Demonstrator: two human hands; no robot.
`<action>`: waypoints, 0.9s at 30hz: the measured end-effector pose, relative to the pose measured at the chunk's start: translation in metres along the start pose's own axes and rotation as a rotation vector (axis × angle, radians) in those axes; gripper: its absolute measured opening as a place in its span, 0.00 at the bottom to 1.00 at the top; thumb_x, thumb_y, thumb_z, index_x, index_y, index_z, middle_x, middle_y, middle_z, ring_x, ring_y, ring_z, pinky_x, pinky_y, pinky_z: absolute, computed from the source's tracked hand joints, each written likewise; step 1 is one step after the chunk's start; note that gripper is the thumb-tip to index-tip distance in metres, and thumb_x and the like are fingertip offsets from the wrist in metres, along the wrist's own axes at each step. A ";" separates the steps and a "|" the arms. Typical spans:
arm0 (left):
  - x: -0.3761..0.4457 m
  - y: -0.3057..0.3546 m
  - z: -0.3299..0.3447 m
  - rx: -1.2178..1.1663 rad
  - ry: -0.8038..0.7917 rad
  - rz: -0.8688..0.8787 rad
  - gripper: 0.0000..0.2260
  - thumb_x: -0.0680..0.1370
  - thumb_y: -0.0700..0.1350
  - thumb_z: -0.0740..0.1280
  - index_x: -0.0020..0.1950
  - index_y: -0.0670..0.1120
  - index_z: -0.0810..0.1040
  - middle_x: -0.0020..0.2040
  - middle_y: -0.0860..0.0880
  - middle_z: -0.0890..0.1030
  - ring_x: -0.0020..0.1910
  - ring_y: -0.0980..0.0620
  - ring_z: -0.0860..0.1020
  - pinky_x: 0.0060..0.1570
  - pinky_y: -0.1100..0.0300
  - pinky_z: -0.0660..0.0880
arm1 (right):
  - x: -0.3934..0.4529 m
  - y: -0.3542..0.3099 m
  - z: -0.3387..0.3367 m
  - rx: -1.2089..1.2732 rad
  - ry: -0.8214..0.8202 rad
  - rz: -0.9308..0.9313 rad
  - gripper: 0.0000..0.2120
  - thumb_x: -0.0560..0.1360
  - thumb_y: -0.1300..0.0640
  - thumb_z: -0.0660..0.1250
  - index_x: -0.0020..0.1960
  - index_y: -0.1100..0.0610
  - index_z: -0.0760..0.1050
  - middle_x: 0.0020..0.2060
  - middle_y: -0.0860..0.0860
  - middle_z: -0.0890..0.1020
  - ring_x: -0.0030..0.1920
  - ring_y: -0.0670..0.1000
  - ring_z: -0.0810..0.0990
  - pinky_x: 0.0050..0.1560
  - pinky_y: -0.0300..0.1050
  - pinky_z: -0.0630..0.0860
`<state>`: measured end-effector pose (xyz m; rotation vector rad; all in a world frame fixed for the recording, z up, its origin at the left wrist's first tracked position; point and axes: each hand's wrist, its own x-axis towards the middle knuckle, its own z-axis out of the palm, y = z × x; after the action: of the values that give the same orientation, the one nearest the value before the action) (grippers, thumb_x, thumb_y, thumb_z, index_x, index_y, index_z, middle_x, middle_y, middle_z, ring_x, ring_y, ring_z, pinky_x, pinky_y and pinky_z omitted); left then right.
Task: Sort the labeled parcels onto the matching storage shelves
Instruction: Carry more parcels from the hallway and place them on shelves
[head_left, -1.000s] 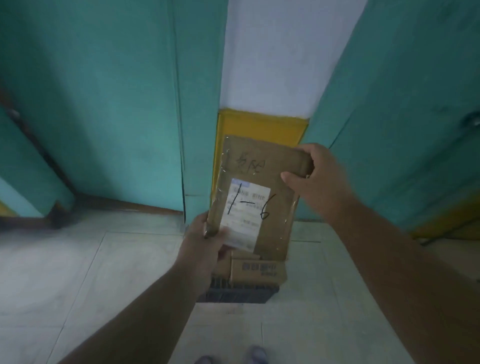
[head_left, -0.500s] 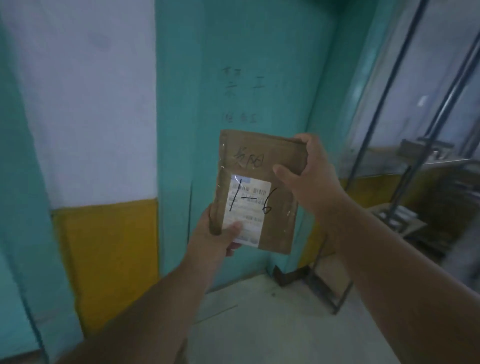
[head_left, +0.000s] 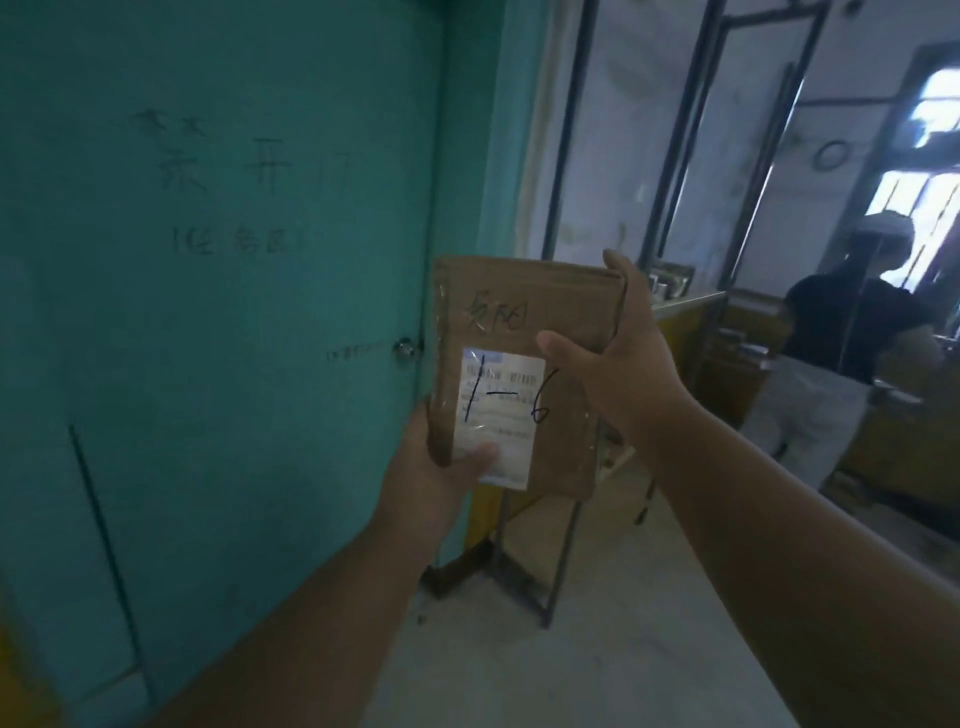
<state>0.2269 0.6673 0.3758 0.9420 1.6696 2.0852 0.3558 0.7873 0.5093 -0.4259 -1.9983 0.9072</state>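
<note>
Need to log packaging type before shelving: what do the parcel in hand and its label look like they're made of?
The parcel, held by the left hand and right hand, looks like matte brown kraft paper or thin card, with creased edges; glossy strips suggest clear tape. The label seems white printed paper, marked "1-6" by hand, with a sheen that may be tape or coating.

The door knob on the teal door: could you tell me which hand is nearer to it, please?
Left. The left hand grips the parcel at its lower corner, just below-right of the door knob; the right hand holds the parcel's far upper edge.
</note>
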 end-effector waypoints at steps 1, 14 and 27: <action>0.011 -0.004 0.011 -0.004 -0.031 0.012 0.24 0.71 0.40 0.78 0.63 0.56 0.75 0.56 0.53 0.85 0.55 0.53 0.84 0.58 0.48 0.80 | 0.010 0.012 -0.007 -0.006 0.020 0.005 0.46 0.70 0.52 0.78 0.76 0.36 0.52 0.52 0.40 0.81 0.49 0.43 0.84 0.51 0.51 0.83; 0.154 -0.022 0.232 0.148 -0.432 0.251 0.18 0.73 0.55 0.76 0.60 0.59 0.77 0.51 0.60 0.84 0.49 0.65 0.82 0.44 0.65 0.81 | 0.094 0.138 -0.178 -0.218 0.420 0.043 0.29 0.72 0.53 0.76 0.66 0.41 0.65 0.52 0.31 0.77 0.52 0.35 0.80 0.52 0.49 0.83; 0.233 -0.050 0.540 -0.004 -0.483 0.207 0.21 0.74 0.54 0.74 0.65 0.64 0.72 0.53 0.65 0.82 0.51 0.72 0.79 0.46 0.72 0.75 | 0.199 0.292 -0.413 -0.256 0.480 0.020 0.33 0.74 0.53 0.74 0.72 0.42 0.61 0.52 0.36 0.78 0.47 0.29 0.79 0.47 0.36 0.82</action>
<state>0.4018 1.2255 0.4552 1.5267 1.3615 1.7789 0.5741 1.2830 0.5545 -0.7338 -1.6661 0.4978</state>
